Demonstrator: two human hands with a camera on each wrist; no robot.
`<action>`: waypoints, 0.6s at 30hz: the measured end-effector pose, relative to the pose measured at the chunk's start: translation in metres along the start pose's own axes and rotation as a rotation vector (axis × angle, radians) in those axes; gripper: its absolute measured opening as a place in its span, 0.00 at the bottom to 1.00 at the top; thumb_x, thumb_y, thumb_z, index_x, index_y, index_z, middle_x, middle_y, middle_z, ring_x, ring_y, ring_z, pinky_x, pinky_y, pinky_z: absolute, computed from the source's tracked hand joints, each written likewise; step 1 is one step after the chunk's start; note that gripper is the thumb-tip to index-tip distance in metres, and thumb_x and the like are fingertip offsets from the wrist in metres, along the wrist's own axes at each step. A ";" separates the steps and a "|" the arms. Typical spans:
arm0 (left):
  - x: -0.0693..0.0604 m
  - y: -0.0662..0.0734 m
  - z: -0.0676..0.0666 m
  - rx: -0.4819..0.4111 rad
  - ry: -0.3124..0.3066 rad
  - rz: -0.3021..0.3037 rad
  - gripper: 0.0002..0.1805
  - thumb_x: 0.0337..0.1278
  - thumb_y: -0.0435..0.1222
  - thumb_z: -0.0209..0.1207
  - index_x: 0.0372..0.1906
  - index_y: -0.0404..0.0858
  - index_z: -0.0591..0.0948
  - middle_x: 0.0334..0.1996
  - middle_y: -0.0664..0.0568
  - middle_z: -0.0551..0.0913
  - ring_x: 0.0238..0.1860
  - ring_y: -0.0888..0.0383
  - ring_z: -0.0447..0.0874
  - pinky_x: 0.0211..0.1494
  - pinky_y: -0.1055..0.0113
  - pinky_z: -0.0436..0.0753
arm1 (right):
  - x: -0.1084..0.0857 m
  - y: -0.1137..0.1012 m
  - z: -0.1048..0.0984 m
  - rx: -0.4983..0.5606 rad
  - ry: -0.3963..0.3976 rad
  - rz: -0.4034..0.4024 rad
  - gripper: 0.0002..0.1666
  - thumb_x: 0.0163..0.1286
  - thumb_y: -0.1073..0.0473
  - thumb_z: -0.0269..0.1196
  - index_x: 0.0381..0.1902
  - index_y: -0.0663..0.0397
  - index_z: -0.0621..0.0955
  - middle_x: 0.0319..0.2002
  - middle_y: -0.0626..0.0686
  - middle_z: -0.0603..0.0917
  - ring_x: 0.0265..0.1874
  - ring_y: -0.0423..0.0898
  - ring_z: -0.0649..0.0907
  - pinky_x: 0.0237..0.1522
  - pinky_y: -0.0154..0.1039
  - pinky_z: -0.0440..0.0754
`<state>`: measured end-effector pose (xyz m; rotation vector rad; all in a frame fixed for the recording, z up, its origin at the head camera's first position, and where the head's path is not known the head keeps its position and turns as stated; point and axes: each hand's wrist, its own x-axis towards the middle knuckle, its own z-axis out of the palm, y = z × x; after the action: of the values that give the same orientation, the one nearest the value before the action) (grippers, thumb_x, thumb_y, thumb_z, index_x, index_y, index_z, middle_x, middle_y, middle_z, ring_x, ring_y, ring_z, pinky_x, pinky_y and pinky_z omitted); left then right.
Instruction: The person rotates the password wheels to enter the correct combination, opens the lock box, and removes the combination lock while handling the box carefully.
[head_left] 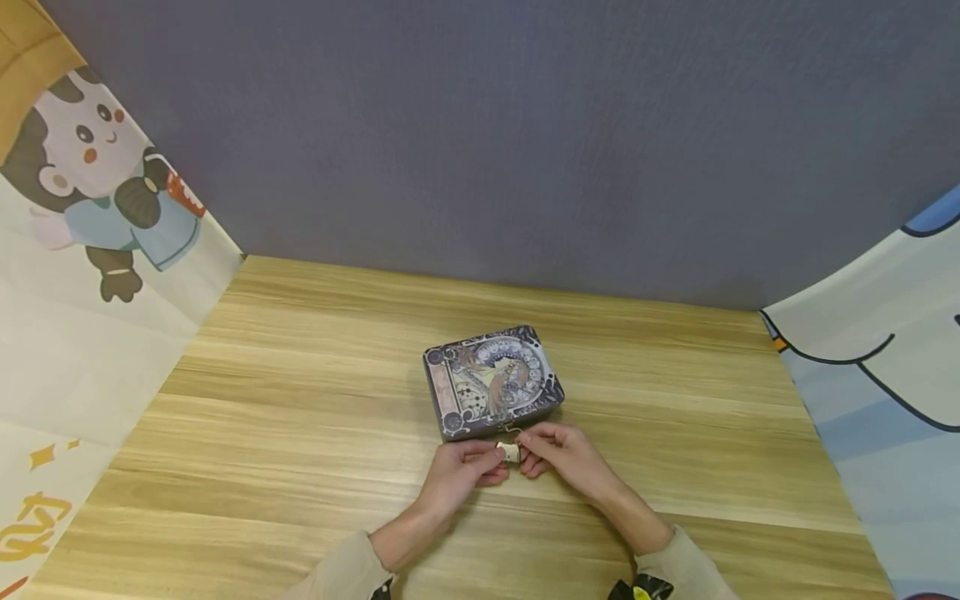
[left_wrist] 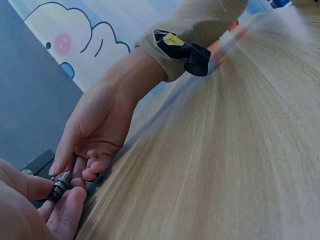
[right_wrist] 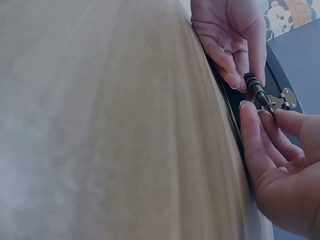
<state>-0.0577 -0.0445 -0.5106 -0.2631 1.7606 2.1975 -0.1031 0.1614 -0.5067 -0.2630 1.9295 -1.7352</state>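
Note:
A decorated tin box (head_left: pixel 495 379) lies closed on the table, its metal latch (right_wrist: pixel 287 98) on the side facing the person. Just in front of it is a small combination padlock (head_left: pixel 508 452) with ridged dials, plain in the left wrist view (left_wrist: pixel 61 185). My left hand (head_left: pixel 456 477) pinches the padlock's body between thumb and fingers. From the other side, my right hand (head_left: pixel 573 462) pinches the padlock's thin metal end, close to the latch. Fingers partly cover that end, so whether it passes through the latch I cannot tell.
The wood-grain table (head_left: pixel 300 375) spreads around the box. A grey panel (head_left: pixel 480 150) stands along its far edge. Cartoon-printed sheets hang at the left (head_left: pixel 97 333) and right (head_left: pixel 862 392).

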 end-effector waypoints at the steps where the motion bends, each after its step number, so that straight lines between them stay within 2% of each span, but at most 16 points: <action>1: 0.000 0.000 0.000 0.000 0.000 0.000 0.18 0.66 0.29 0.63 0.53 0.17 0.79 0.40 0.32 0.89 0.34 0.57 0.91 0.45 0.65 0.93 | 0.000 0.000 0.000 0.000 0.002 0.004 0.22 0.79 0.58 0.59 0.51 0.79 0.79 0.35 0.56 0.87 0.31 0.42 0.87 0.38 0.36 0.92; 8: 0.000 -0.001 0.001 -0.001 0.001 0.002 0.17 0.66 0.29 0.63 0.52 0.17 0.79 0.40 0.31 0.89 0.34 0.57 0.91 0.45 0.65 0.93 | 0.000 0.002 0.001 -0.011 0.007 0.038 0.22 0.78 0.56 0.60 0.51 0.77 0.80 0.34 0.55 0.87 0.31 0.43 0.87 0.38 0.36 0.92; 18: 0.000 -0.001 0.000 0.005 -0.003 0.004 0.18 0.66 0.29 0.63 0.52 0.17 0.79 0.40 0.31 0.89 0.35 0.57 0.91 0.45 0.65 0.93 | -0.002 0.003 0.003 -0.046 0.007 0.043 0.21 0.77 0.57 0.62 0.48 0.75 0.81 0.33 0.57 0.88 0.29 0.43 0.87 0.36 0.35 0.92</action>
<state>-0.0577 -0.0440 -0.5111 -0.2549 1.7661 2.1956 -0.0998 0.1604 -0.5093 -0.2302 1.9682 -1.6676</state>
